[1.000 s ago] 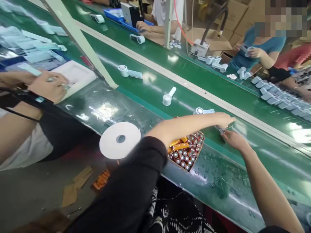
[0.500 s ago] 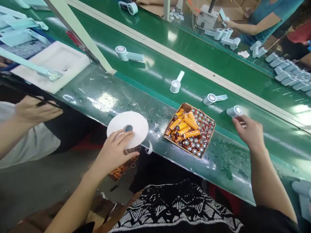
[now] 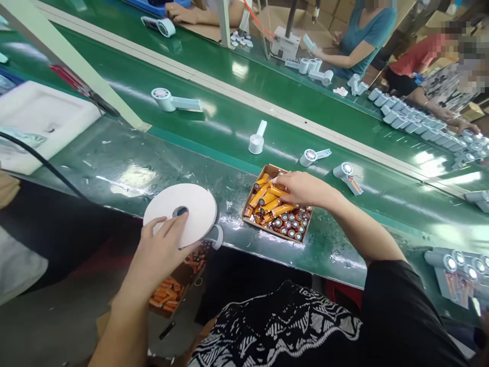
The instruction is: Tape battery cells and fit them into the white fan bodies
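Note:
My left hand (image 3: pixel 158 250) rests on a wide white roll of tape (image 3: pixel 198 204), fingers bent at its centre hole and thumb by the near rim. A loose strip end (image 3: pixel 217 237) curls off its right side. My right hand (image 3: pixel 305 187) reaches over a cardboard box (image 3: pixel 248 220) of orange cylindrical batteries (image 3: pixel 272 205). Its thumb and fingertips close around one orange battery (image 3: pixel 278 190) lying on top; the palm hides the far right part of the box. Several batteries at the right stand upright with their ends showing.
Pale blue handheld fans (image 3: pixel 255 143) lie spaced along the green conveyor belt (image 3: pixel 229 133). One fan with an open handle (image 3: pixel 347 176) lies beyond my right forearm. More fans (image 3: pixel 451 265) are grouped at right. A slanted post (image 3: pixel 76 66) and white tray (image 3: pixel 49 117) stand left. Co-workers sit across.
My right hand has left the fan on the belt and moved left to the batteries in the box. My left hand stays on the tape roll. The view has shifted right.

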A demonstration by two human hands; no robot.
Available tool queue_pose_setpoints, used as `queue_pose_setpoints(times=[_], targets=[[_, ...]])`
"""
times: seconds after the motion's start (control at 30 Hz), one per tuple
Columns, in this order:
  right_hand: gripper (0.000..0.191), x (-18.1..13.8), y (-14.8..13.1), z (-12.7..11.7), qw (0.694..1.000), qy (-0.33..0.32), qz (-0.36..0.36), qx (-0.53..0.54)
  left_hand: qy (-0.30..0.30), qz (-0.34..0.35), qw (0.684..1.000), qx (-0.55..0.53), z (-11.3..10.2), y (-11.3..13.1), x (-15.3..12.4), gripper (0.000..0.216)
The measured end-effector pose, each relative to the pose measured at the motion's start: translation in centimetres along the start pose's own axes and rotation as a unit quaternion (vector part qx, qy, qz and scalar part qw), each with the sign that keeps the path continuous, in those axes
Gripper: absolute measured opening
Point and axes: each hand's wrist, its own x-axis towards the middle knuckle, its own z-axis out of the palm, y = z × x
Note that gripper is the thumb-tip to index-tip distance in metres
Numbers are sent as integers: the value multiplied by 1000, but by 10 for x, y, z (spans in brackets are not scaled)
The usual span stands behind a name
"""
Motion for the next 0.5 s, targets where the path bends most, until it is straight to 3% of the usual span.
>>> queue_pose_setpoints(times=[0.1,0.2,0.27,0.33,0.4,0.5], targets=[[33,-11,10,2,973,104,-31,201,113,28,993,-6,-14,19,10,78],[46,-22,11,15,878,282,-57,383,174,63,982,-37,-30,48,21,85],[42,-28,6,26,820,386,-84,415,187,84,977,-57,-36,68,28,88],[37,-33,-2,35,785,452,-111,409,190,95,975,-67,-38,84,34,89],[33,-39,-10,39,777,480,-126,388,192,103,974,-70,-37,95,40,89],[15,-48,-17,42,801,496,-120,313,194,104,973,-68,-33,107,45,87]])
